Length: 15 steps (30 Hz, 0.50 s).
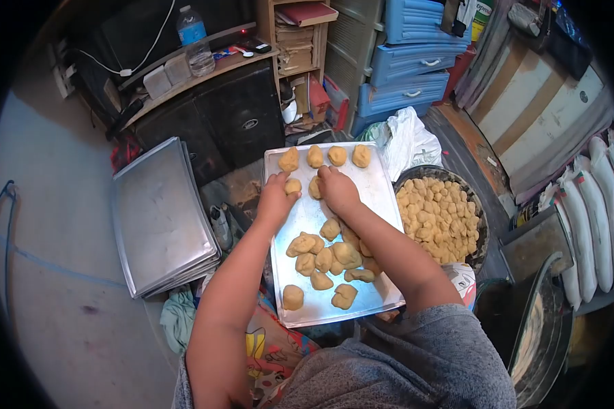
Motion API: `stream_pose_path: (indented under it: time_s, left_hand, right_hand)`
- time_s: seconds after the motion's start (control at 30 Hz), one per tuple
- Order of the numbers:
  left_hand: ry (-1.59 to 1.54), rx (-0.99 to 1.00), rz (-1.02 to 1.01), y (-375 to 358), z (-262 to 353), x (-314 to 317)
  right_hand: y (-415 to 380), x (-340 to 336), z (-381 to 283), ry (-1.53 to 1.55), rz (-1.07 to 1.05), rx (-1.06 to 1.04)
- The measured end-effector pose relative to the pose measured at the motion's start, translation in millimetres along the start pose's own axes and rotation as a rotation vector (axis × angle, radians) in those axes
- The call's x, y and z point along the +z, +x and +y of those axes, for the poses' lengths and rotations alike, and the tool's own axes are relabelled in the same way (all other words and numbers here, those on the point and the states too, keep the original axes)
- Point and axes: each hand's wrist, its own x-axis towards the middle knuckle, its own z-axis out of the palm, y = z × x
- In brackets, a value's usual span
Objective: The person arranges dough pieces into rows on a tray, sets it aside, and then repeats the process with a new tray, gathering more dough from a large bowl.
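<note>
A metal baking tray (290, 252) lies in front of me with lumps of yellowish dough on it. Along its far edge is a row of dough balls (336, 155); a loose heap of dough lumps (324, 259) covers the nearer middle. My left hand (277, 202) has its fingers closed around a dough ball at the tray's left side, just below the row. Beside it, my right hand (339, 191) grips another dough ball (314, 187), partly hidden by the fingers. My right forearm covers some of the heap.
A round dark basin (483, 225) full of dough pieces stands right of the tray. Stacked metal trays (160, 211) lean at the left. Behind are a white plastic bag (413, 140), blue drawers (416, 65), and a shelf with a water bottle (194, 44). Long white filled bags (593, 218) stand far right.
</note>
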Motion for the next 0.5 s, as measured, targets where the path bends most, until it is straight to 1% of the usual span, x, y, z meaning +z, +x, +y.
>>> stream_pose_path:
  time_s: [0.07,0.1,0.17,0.2,0.23,0.3,0.33,0.4,0.43,0.5]
  left_hand:
    - [0.026,-0.013,-0.033,0.5,1.9,-0.3]
    - [0.057,-0.015,-0.064,1.0,3.2,0.4]
    - [0.055,-0.016,-0.065,2.4,4.6,2.3]
    - [0.054,-0.023,-0.059,3.9,3.2,3.3]
    - [0.052,-0.025,-0.055,5.3,0.5,4.3]
    - [0.025,-0.012,-0.069,8.7,-7.4,8.0]
    - [0.024,-0.014,-0.07,8.5,-11.4,9.9]
    - [0.007,0.014,-0.081,9.0,-10.8,9.2]
    - [0.009,0.019,-0.081,8.9,-8.1,11.0]
    - [0.193,0.007,-0.001,3.2,10.2,10.5]
  right_hand:
    - [4.6,1.2,5.7,0.024,-0.114,-0.051]
    - [4.9,-2.8,9.4,0.022,-0.116,-0.044]
    - [6.5,-17.2,13.9,0.155,-0.148,-0.189]
    - [0.4,-34.5,2.9,0.1,-0.153,-0.102]
    - [-9.4,-40.6,1.8,0.098,-0.155,-0.106]
    - [-26.6,-48.1,5.8,0.212,-0.549,-0.306]
    - [-27.8,-47.9,8.0,0.212,-0.552,-0.304]
    - [-29.5,-46.9,14.1,0.133,-0.815,-0.401]
    - [-25.9,-48.6,18.9,0.134,-0.81,-0.4]
    - [-11.5,-53.0,26.7,0.29,-0.404,-0.168]
